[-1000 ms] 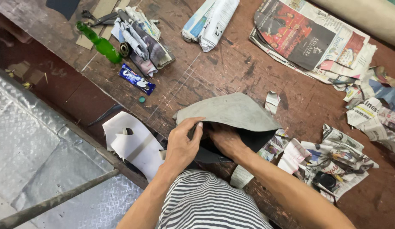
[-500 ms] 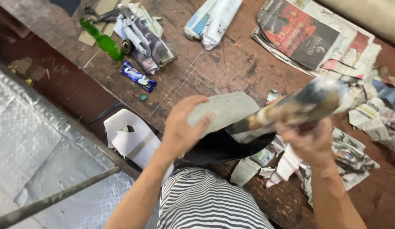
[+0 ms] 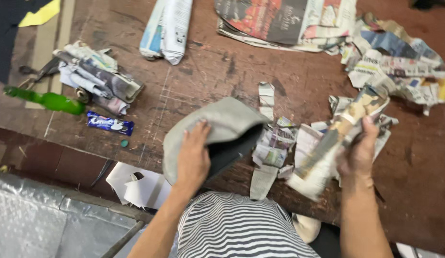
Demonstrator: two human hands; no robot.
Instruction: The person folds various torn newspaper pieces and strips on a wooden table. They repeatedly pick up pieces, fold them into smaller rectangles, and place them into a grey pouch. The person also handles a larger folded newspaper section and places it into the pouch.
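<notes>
My left hand (image 3: 193, 156) presses flat on a grey suede-like shoe upper (image 3: 222, 125) with a dark lining, at the near edge of the worn wooden table (image 3: 308, 79). To the right of that upper, my right hand (image 3: 358, 154) grips a rolled-up newspaper (image 3: 337, 138) and holds it tilted above the table. Torn newspaper scraps (image 3: 275, 145) lie between the two hands.
A green glass bottle (image 3: 45, 101), a blue snack wrapper (image 3: 110, 124) and a bundle of rolled papers (image 3: 100, 79) lie at the left. Folded newspaper (image 3: 167, 28) sits at the top; magazines and crumpled newspaper (image 3: 390, 57) fill the upper right. White paper patterns (image 3: 141, 186) hang below the table edge.
My right hand came out of the grey upper holding a newspaper roll and moved right with it. My left hand stayed on the upper.
</notes>
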